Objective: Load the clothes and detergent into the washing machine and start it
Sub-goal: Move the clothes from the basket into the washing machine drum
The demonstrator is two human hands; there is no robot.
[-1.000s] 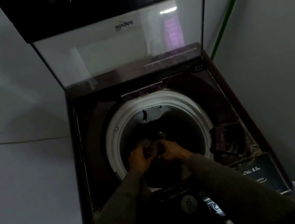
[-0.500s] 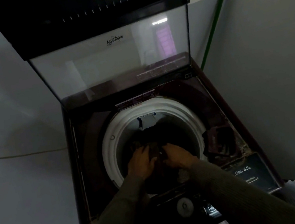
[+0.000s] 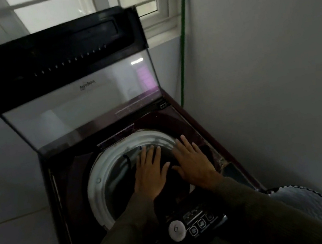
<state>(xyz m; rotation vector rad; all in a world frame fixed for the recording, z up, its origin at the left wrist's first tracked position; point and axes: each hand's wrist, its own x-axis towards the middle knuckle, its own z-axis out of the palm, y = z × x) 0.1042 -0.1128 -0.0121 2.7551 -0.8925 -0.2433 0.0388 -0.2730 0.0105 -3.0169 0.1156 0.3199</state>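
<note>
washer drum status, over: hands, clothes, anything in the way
Left hand and right hand open, fingers spread over the drum. Lid up. Inside too dark to make out. Opening clear.

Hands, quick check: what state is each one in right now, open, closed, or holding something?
Left hand: open, spread flat over the drum, holding nothing.
Right hand: open, spread flat beside it, holding nothing.
</note>
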